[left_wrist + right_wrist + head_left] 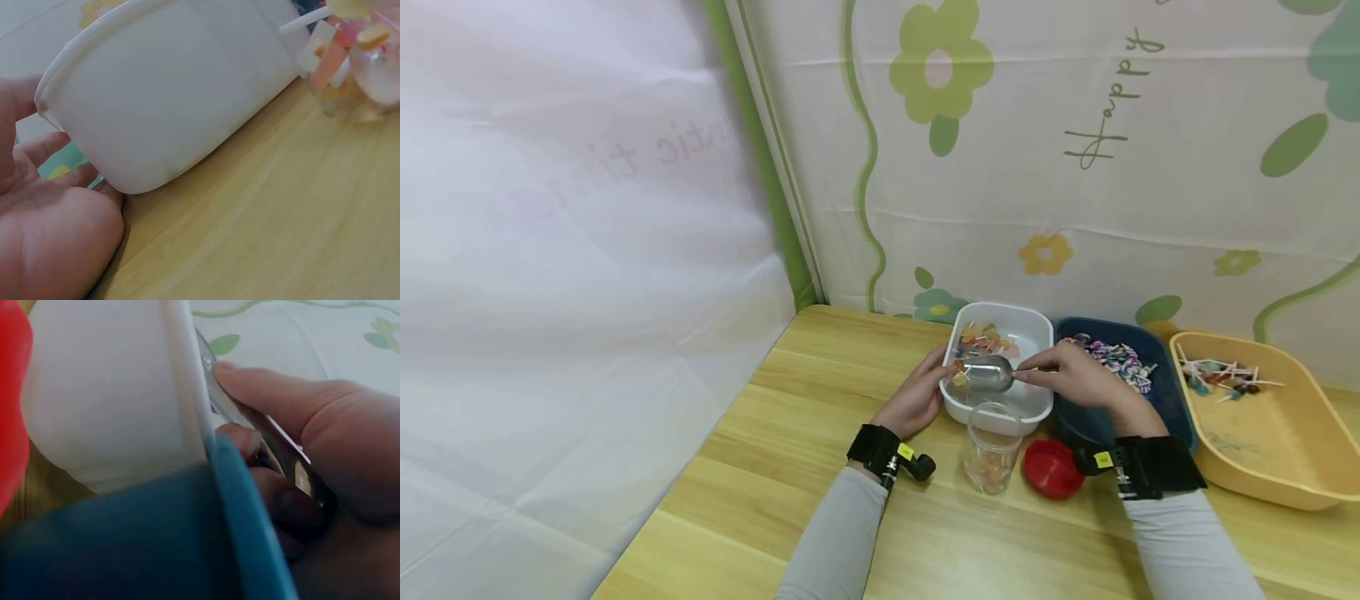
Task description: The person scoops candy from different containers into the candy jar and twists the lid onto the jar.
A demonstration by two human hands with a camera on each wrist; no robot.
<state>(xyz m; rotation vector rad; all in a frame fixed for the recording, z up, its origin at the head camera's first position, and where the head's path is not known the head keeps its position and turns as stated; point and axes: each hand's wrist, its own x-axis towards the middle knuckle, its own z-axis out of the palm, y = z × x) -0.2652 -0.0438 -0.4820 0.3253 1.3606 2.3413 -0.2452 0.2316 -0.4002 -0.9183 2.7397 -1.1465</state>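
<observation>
A white tub (1032, 333) with coloured candies (981, 339) stands on the wooden table. My right hand (1075, 375) grips the handle of a metal scoop (987, 374), holding it over the tub with candies in its bowl. In the right wrist view the scoop handle (275, 447) lies pinched between thumb and fingers beside the tub wall (106, 394). My left hand (917, 396) rests open against the tub's left side, its palm (44, 231) touching the tub wall (181, 94). A clear jar (992, 450) with some candies stands in front of the tub.
A red lid (1049, 468) lies beside the jar. Right of the white tub sits a dark blue tub (1172, 408) with striped candies, then a yellow tub (1285, 467) with lollipops. A flowered cloth backdrop (1075, 150) rises behind the table.
</observation>
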